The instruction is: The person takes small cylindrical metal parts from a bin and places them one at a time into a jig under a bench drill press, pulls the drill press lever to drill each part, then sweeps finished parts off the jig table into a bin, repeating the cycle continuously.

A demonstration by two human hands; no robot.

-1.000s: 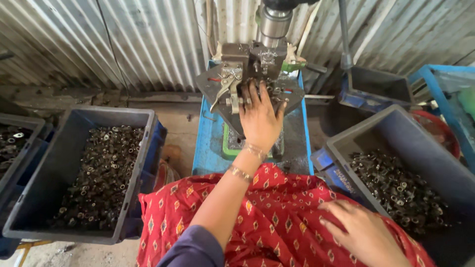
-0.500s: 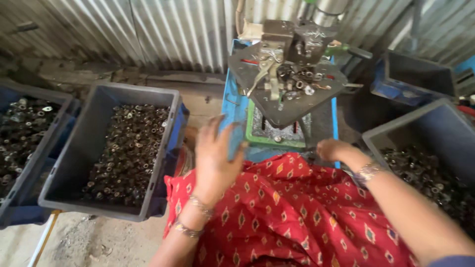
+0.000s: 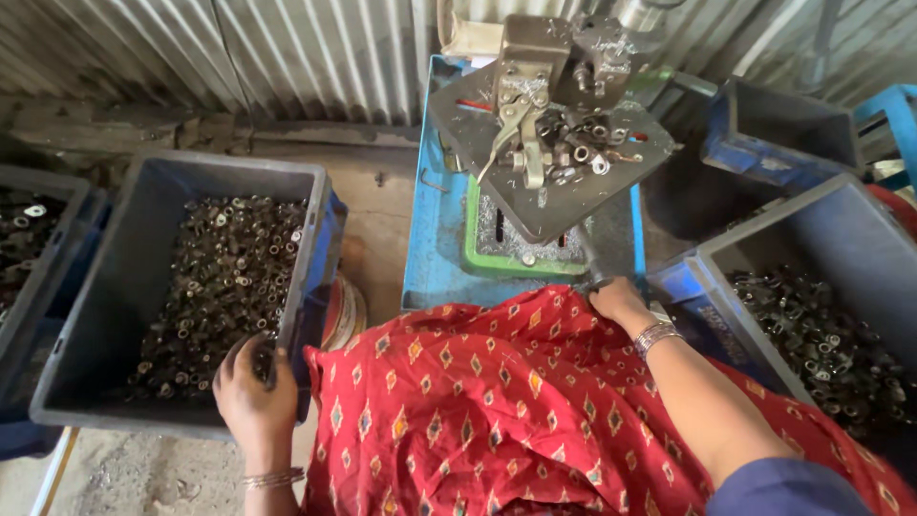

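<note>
The left hand reaches into the near right corner of a dark grey plastic crate on the person's left, its fingers curled down among the small dark metal rings that fill the crate floor; whether the grip has closed on any ring cannot be told, since the fingertips are buried in the heap. Thin bangles circle that wrist. The right hand lies at the edge of the blue worktop, beside a green base plate, fingers bent over the red patterned cloth covering the lap; its grip looks loosely clenched, with nothing visibly held. A beaded bracelet sits on that wrist. Above the green plate, a tilted grey metal plate carries a press fixture and a scatter of loose rings. To the right stands a second grey crate holding more of the same rings, and beyond it a blue bin. A further crate sits at far left. Corrugated metal sheeting forms the wall behind.
</note>
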